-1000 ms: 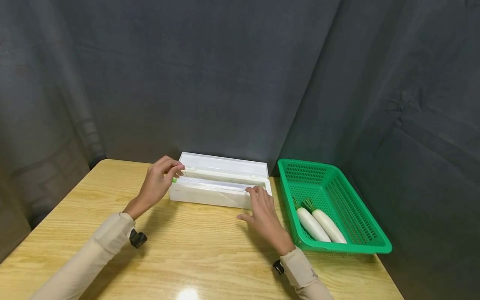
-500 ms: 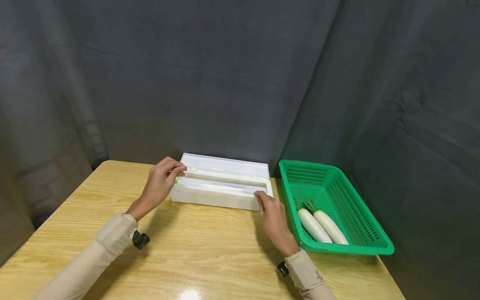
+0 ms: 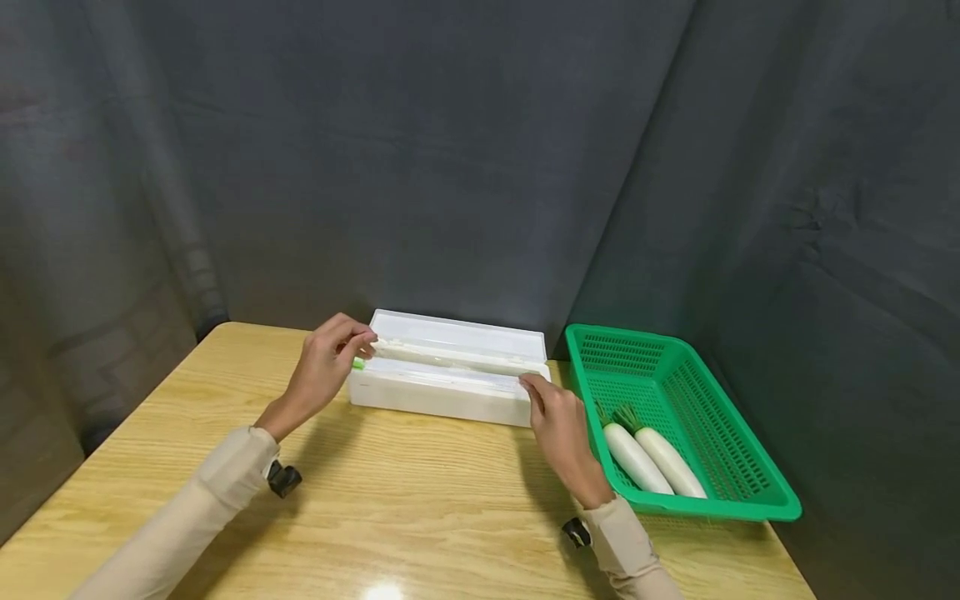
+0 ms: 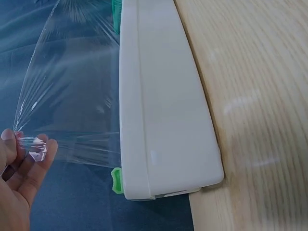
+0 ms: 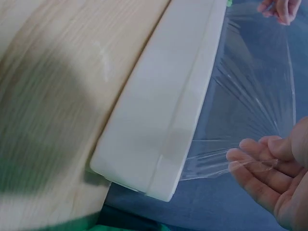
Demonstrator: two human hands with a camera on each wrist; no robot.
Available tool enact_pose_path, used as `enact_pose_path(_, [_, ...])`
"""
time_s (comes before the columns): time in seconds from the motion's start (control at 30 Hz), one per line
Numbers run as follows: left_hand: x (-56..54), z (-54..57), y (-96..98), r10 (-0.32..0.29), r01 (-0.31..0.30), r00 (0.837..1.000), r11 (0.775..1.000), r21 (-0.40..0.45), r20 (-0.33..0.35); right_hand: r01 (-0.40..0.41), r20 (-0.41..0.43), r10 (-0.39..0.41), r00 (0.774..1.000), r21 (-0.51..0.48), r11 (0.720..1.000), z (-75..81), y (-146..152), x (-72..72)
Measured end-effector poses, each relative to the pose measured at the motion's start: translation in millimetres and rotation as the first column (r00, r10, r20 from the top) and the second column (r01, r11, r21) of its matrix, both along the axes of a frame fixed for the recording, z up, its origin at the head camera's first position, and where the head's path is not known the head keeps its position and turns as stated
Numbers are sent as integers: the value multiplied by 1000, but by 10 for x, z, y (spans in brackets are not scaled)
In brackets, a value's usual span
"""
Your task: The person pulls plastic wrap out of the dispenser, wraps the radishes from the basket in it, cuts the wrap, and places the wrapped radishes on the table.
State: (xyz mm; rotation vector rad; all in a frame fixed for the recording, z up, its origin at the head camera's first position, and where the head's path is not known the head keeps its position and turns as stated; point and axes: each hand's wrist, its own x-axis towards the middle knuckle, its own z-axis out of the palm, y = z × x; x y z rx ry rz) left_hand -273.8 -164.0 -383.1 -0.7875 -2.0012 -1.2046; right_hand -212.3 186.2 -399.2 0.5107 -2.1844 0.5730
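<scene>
Head view: my right hand (image 3: 562, 429) has drawn in from splayed fingers to a pinch near the right end of the white cling-film dispenser (image 3: 450, 404), set at the table's (image 3: 420, 500) far edge. Left-wrist view: my left hand (image 4: 21, 178) pinches one corner of the cling film (image 4: 82, 96), its other fingers half-curled. Right-wrist view: right thumb and finger pinch the opposite corner, remaining fingers loosely extended, presumably keeping the sheet spread.

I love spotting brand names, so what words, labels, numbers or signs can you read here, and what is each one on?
None can be read.
Box: a small pale mark near one end, too faint to make out.
Film: clear, no lettering visible.
Basket and radishes: no lettering visible.
Black wrist pieces: too small to tell.
</scene>
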Motion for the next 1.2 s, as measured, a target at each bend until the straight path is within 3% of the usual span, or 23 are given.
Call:
enact_pose_path(0.37, [48, 50, -21, 24, -24, 1000, 999, -43, 9, -38, 12, 39, 999, -49, 998, 123, 22, 25])
enact_pose_path(0.47, [44, 36, -42, 12, -12, 1000, 996, -92, -4, -42, 17, 43, 999, -62, 997, 151, 32, 19])
enact_pose_path(0.53, [37, 16, -72, -32, 29, 999, 988, -152, -19, -39, 24, 41, 999, -69, 997, 166, 40, 8])
enact_pose_path(0.67, [50, -43, -171, -155, 147, 988, 946, -290, -5, -32, 49, 36, 998, -92, 995, 188, 57, -17])
enact_pose_path(0.73, [84, -70, -226, -209, 214, 976, 917, -337, 53, -31, 63, 38, 997, -106, 994, 198, 67, -29])
enact_pose_path(0.83, [153, -94, -290, -277, 325, 944, 877, -355, 179, -31, 80, 40, 996, -116, 993, 222, 79, -46])
enact_pose_path(0.93, [213, -99, -315, -298, 375, 923, 842, -388, 245, -31, 95, 42, 995, -118, 993, 253, 86, -65])
enact_pose_path(1.0, [243, -92, -305, -288, 354, 934, 824, -442, 213, -34, 102, 46, 994, -117, 993, 271, 90, -73])
enact_pose_path(1.1, [263, -88, -263, -245, 248, 967, 814, -526, 76, -33, 110, 46, 993, -116, 993, 281, 99, -74])
enact_pose_path(1.2, [254, -79, -220, -188, 136, 981, 844, -520, -48, -24, 122, 38, 992, -118, 993, 279, 104, -55])
